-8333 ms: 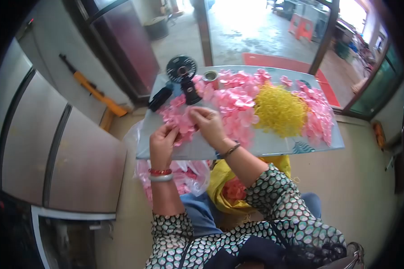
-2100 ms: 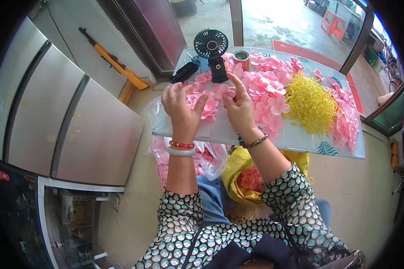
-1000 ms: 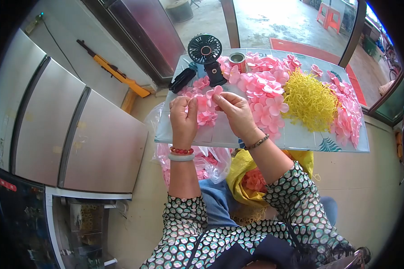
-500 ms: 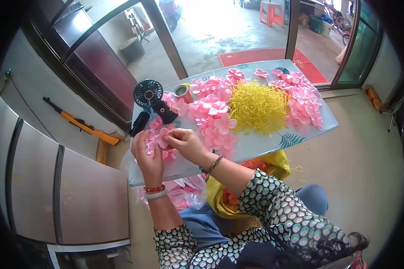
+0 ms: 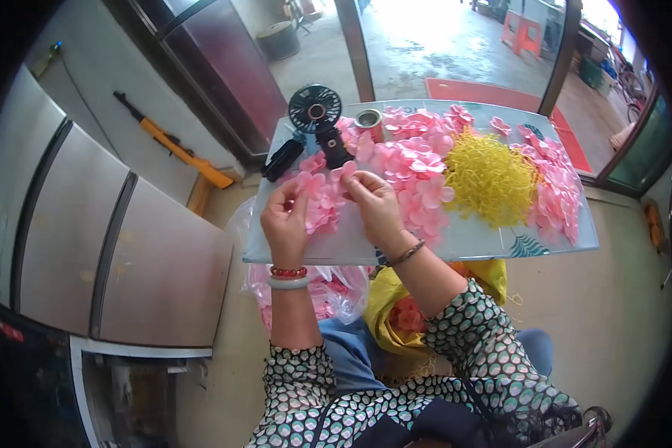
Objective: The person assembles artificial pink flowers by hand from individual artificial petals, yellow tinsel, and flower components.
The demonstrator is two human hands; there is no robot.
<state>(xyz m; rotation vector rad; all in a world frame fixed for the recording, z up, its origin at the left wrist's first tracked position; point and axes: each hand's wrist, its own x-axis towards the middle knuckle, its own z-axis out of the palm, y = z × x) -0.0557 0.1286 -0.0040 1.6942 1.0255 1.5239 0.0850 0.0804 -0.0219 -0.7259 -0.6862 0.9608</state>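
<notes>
Both of my hands are raised over the left part of the table. My right hand (image 5: pixel 379 209) pinches a pink artificial flower (image 5: pixel 342 175) between thumb and fingers. My left hand (image 5: pixel 284 224) is closed in a pinch at the edge of another pink flower piece (image 5: pixel 308 183), a short way to the left. Loose pink petals (image 5: pixel 322 213) lie beneath and between the hands. Just beyond stands a small black fan (image 5: pixel 316 109), with a black case-like object (image 5: pixel 283 160) to its left.
A heap of yellow shredded strips (image 5: pixel 489 179) sits among pink flower piles (image 5: pixel 425 160) on the table (image 5: pixel 485 243). An open can (image 5: pixel 369 123) stands behind. Below are a clear plastic bag (image 5: pixel 343 295) of pink pieces and a yellow bag (image 5: pixel 384 299) of orange-pink pieces.
My hands have moved apart; earlier they met at one pink flower. The right hand now has a flower at its fingertips, the left another piece. The camera view has turned left.
</notes>
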